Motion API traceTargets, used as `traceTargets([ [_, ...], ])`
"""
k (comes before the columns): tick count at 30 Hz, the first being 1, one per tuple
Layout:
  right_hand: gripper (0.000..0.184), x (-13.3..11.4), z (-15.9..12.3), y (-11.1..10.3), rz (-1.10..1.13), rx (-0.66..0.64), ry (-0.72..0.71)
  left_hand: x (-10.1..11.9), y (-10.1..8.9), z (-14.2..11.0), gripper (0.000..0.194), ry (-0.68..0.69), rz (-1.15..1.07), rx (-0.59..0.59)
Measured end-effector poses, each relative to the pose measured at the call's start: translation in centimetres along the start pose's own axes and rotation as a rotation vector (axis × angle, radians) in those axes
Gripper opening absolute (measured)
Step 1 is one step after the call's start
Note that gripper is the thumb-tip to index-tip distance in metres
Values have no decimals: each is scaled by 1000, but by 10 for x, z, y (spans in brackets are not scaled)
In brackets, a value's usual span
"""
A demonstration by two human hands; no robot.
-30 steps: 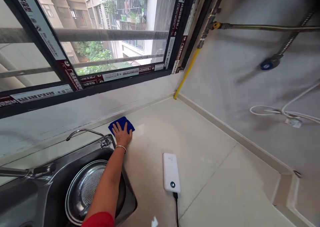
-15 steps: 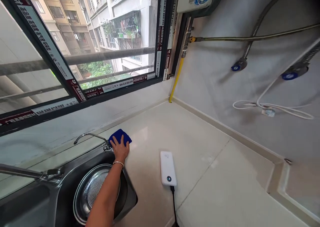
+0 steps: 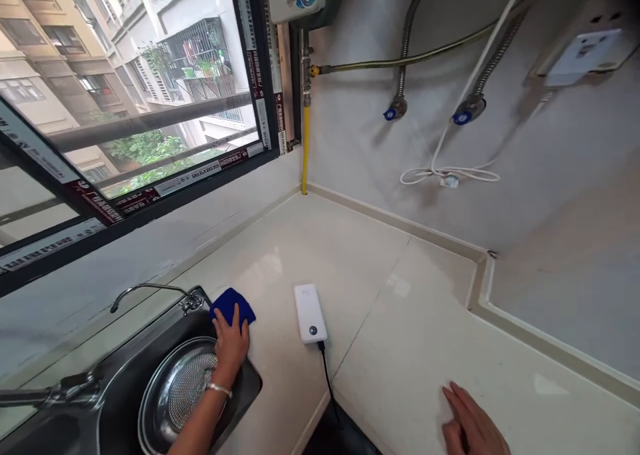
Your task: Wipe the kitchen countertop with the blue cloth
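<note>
My left hand (image 3: 231, 348) lies on a dark blue cloth (image 3: 233, 306), its fingers spread over it and pressing it to the pale countertop (image 3: 365, 261) beside the sink's corner. A bracelet circles that wrist. In the lower right, my right hand (image 3: 473, 421) is over the counter with its fingers stretched out and nothing in them; its lower part is cut off by the frame. Between the two hands lies a white power bank (image 3: 310, 313) with a black cable (image 3: 326, 371) plugged into its near end.
A dark sink (image 3: 117, 381) at left holds a round metal strainer (image 3: 185, 391). A thin curved faucet (image 3: 150, 286) stands at its back corner. A yellow pipe (image 3: 305, 151) meets the counter's far corner. Hoses and a bundled white cord (image 3: 445, 171) hang on the wall.
The view has swung to the right. My left hand has slid the cloth a little nearer and away from the faucet's base. My right hand has come into view at lower right.
</note>
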State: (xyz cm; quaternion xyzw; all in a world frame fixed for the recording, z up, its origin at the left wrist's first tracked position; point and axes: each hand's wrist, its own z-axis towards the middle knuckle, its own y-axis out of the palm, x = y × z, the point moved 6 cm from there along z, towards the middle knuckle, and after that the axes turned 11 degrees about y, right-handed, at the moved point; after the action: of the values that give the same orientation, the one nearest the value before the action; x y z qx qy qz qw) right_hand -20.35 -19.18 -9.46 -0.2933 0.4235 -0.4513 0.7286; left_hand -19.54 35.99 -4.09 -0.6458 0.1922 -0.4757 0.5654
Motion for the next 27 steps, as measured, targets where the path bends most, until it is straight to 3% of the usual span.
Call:
traceTargets([
  [3,56,-10,3,-6,17,-14,60,11,19,-46,53,135,56,-22],
  [5,56,-16,5,-9,23,-11,65,18,27,-69,53,284,130,35],
  [9,54,-20,6,-12,21,-17,73,29,26,-81,58,521,258,164],
  [16,54,-24,8,-16,10,-13,77,55,29,-16,61,752,248,88],
  [27,54,-26,12,-19,-22,-48,118,105,58,98,54,650,155,-13],
])
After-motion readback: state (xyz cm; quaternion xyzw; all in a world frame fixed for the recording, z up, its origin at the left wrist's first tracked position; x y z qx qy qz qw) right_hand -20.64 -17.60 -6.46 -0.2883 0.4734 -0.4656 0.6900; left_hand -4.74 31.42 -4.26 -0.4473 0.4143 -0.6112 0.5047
